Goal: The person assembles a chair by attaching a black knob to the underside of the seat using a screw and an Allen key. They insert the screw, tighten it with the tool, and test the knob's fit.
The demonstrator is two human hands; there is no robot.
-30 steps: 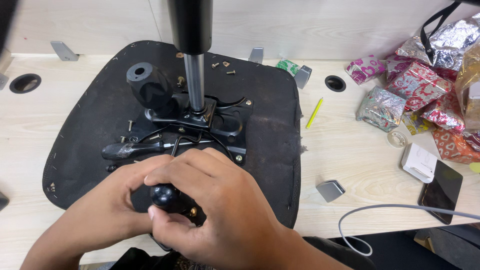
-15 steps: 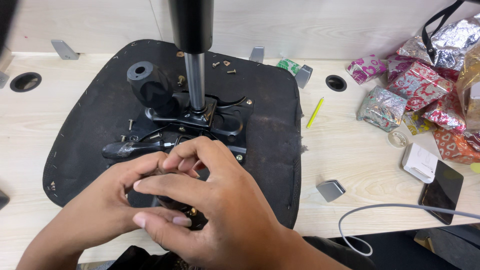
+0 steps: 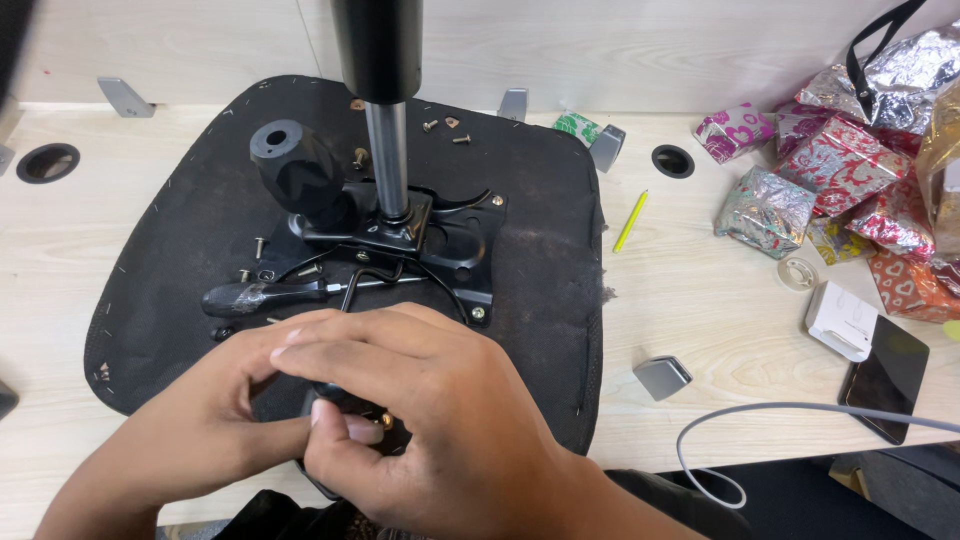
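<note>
An upturned black chair seat [image 3: 150,270] lies on the desk with its black metal mechanism plate [image 3: 450,245] and chrome gas cylinder [image 3: 388,160] pointing up. My left hand [image 3: 200,420] and my right hand [image 3: 440,410] are clasped together at the seat's near edge around a small black part [image 3: 345,405] with a brass screw [image 3: 385,420] showing. The right hand's fingers lie over the left hand. A black-handled screwdriver [image 3: 260,296] rests on the seat just beyond my hands. A black knob [image 3: 295,165] stands left of the cylinder.
Loose screws [image 3: 445,125] lie on the seat's far side. Grey metal brackets [image 3: 662,377] and a yellow pencil [image 3: 630,220] sit to the right. Foil-wrapped gift boxes [image 3: 840,170], a white box [image 3: 840,320], a dark phone [image 3: 888,378] and a grey cable [image 3: 760,412] fill the right side.
My right hand's fingers have uncurled and spread over the left hand. The round black part that showed between the thumbs is now mostly covered.
</note>
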